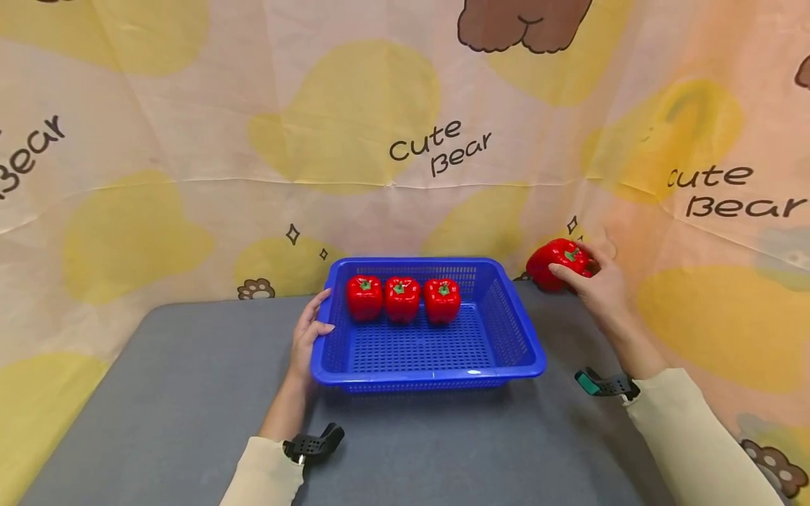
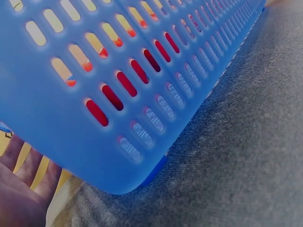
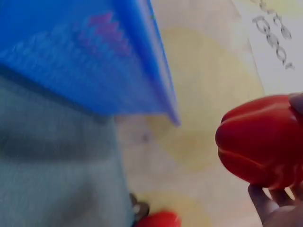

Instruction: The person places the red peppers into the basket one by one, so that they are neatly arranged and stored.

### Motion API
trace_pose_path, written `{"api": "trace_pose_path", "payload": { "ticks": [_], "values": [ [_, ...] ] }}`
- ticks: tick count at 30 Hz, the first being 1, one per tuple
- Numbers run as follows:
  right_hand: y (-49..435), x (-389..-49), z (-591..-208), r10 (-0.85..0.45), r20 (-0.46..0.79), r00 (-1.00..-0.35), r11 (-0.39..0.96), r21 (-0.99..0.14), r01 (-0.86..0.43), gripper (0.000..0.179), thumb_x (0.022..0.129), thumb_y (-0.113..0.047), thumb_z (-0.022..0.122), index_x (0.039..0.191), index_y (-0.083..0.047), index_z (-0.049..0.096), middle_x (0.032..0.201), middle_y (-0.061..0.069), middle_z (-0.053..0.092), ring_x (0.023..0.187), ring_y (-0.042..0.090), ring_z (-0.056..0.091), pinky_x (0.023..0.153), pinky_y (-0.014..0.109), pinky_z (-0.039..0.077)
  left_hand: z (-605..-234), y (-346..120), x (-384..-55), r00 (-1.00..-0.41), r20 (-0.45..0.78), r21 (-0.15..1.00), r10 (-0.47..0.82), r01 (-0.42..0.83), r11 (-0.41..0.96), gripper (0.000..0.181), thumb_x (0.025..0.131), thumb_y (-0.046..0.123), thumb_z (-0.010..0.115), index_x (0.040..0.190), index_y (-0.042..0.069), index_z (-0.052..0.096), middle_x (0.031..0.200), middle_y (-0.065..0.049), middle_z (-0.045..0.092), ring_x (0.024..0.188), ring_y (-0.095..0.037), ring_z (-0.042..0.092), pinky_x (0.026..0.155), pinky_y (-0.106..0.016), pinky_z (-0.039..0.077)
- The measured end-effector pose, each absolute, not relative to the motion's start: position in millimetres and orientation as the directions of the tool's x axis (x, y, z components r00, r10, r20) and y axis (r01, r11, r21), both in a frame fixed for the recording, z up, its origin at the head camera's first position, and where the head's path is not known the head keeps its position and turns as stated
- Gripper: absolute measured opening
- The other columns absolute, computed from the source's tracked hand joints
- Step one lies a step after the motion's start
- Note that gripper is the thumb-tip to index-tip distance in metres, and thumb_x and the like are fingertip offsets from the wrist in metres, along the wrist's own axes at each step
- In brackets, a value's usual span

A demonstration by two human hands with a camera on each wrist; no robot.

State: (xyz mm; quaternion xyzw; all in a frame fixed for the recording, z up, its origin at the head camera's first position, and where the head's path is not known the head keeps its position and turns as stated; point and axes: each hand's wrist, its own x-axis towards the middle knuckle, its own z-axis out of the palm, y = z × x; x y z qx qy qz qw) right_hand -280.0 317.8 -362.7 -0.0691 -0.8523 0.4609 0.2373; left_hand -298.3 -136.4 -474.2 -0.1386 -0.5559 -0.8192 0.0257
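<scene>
A blue plastic basket with perforated walls stands on the grey table. Inside, along its back-left part, three red bell peppers sit in a row, green stems facing up. My left hand holds the basket's left rim, thumb over the edge and fingers on the outer side. To the right of the basket, my right hand grips another red bell pepper between thumb and fingers, off the table and apart from the basket. Low in the right wrist view, part of a further red object shows, blurred.
The grey table extends left, right and in front of the basket. Close behind it hangs a printed cloth with yellow patches and "Cute Bear" lettering; it also runs along the right side. Dark straps are on both wrists.
</scene>
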Motion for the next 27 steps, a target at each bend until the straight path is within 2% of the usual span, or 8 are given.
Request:
{"api": "trace_pose_path", "payload": {
  "ticks": [4,7,9,12,15,20,23,27],
  "values": [
    [298,-287,-355,0.205,0.423,-0.883,0.55,-0.796,-0.254,0.064,0.082,-0.027,0.073,0.14,-0.016,0.048,0.126,0.01,0.056,0.1,0.006,0.055,0.074,0.01,0.048,-474,-138,-298,-0.959,0.258,0.903,0.12,0.195,-0.383,0.061,0.088,-0.004,0.031,0.146,0.01,0.031,0.147,-0.01,0.033,0.13,-0.032,0.038,0.094,-0.03,0.048],
    [283,-288,-350,0.094,0.439,-0.893,0.548,-0.772,-0.322,0.062,0.081,-0.02,0.074,0.138,-0.014,0.051,0.126,0.013,0.058,0.097,0.004,0.057,0.072,0.014,0.051,-475,-140,-298,-0.959,0.257,0.9,0.116,0.195,-0.389,0.061,0.087,-0.004,0.03,0.146,0.01,0.031,0.146,-0.01,0.034,0.128,-0.031,0.039,0.093,-0.029,0.048],
    [274,-287,-347,0.04,0.432,-0.901,0.545,-0.765,-0.343,0.061,0.081,-0.018,0.074,0.137,-0.011,0.051,0.129,0.014,0.057,0.1,0.008,0.057,0.073,0.015,0.051,-475,-140,-298,-0.96,0.254,0.899,0.114,0.191,-0.394,0.061,0.087,-0.004,0.03,0.146,0.01,0.032,0.145,-0.01,0.035,0.128,-0.031,0.04,0.092,-0.029,0.049],
    [263,-283,-343,-0.009,0.421,-0.907,0.558,-0.751,-0.354,0.06,0.081,-0.015,0.073,0.137,-0.006,0.051,0.132,0.017,0.056,0.107,0.021,0.058,0.077,0.014,0.049,-474,-138,-298,-0.959,0.256,0.898,0.125,0.188,-0.397,0.061,0.087,-0.005,0.031,0.146,0.01,0.031,0.145,-0.01,0.034,0.129,-0.032,0.039,0.093,-0.03,0.049],
    [257,-285,-346,-0.063,0.419,-0.906,0.607,-0.704,-0.368,0.061,0.08,-0.014,0.073,0.136,-0.004,0.05,0.132,0.018,0.056,0.107,0.03,0.06,0.077,0.015,0.049,-472,-138,-297,-0.958,0.258,0.902,0.129,0.19,-0.388,0.062,0.087,-0.004,0.031,0.147,0.011,0.031,0.146,-0.01,0.034,0.13,-0.033,0.038,0.094,-0.03,0.048],
    [261,-301,-363,-0.119,0.403,-0.908,0.651,-0.658,-0.378,0.065,0.078,-0.017,0.077,0.137,-0.008,0.051,0.128,0.015,0.057,0.103,0.032,0.063,0.076,0.017,0.05,-470,-138,-296,-0.96,0.251,0.911,0.126,0.19,-0.365,0.061,0.087,-0.003,0.032,0.147,0.012,0.032,0.147,-0.01,0.033,0.131,-0.034,0.036,0.095,-0.03,0.048],
    [266,-312,-377,-0.139,0.401,-0.905,0.663,-0.642,-0.386,0.066,0.077,-0.022,0.078,0.137,-0.014,0.051,0.129,0.011,0.058,0.103,0.029,0.063,0.08,0.026,0.053,-471,-138,-297,-0.961,0.247,0.909,0.12,0.187,-0.373,0.061,0.087,-0.004,0.032,0.147,0.011,0.031,0.146,-0.01,0.034,0.131,-0.034,0.037,0.094,-0.031,0.048],
    [265,-321,-390,-0.191,0.417,-0.888,0.693,-0.584,-0.423,0.07,0.075,-0.03,0.08,0.137,-0.016,0.051,0.131,0.009,0.057,0.109,0.028,0.061,0.089,0.045,0.051,-473,-138,-298,-0.963,0.241,0.907,0.119,0.18,-0.381,0.062,0.087,-0.005,0.031,0.146,0.01,0.031,0.146,-0.009,0.034,0.131,-0.033,0.037,0.095,-0.031,0.048]
  ]
}}
